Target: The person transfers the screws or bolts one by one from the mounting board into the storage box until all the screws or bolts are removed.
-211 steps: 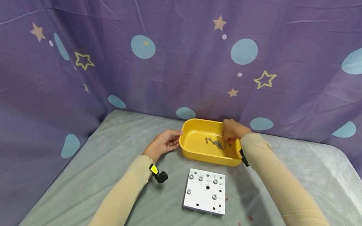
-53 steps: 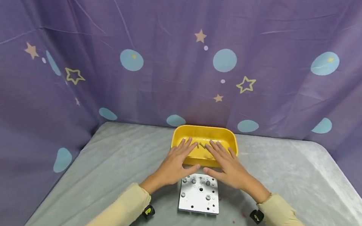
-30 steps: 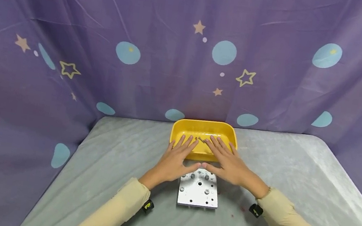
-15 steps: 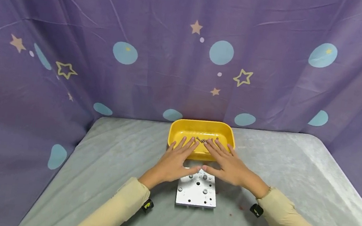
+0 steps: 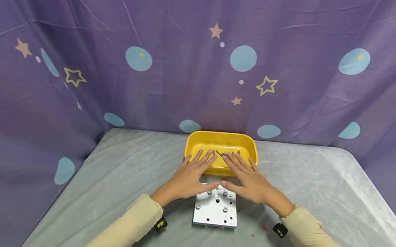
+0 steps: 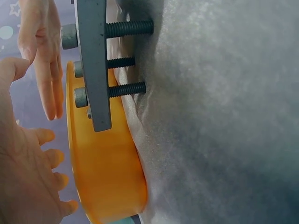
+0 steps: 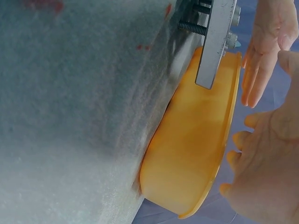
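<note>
Both hands hover palms down with fingers spread, holding nothing. My left hand (image 5: 188,178) and right hand (image 5: 250,182) reach over the near side of a yellow tray (image 5: 223,138), thumb tips almost meeting. Several small metal screws (image 5: 218,153) lie in the tray, partly hidden by fingers. Below the thumbs is a silver metal plate (image 5: 215,213) with drilled holes and socket head bolts (image 5: 225,209); its far edge is partly covered. In the left wrist view, threaded bolt shanks (image 6: 128,29) stick out under the plate and hold it up off the cloth.
A grey cloth (image 5: 306,188) covers the table, with small red marks (image 5: 264,227) right of the plate. A purple curtain (image 5: 171,95) with stars and blue spots hangs behind the tray. Each wrist wears a small black camera (image 5: 280,230).
Seven seconds ago the left hand was at the tray's left side and the right hand reached among the screws. Both then moved over the tray's near side, fingers spread, and have since stayed nearly still.
</note>
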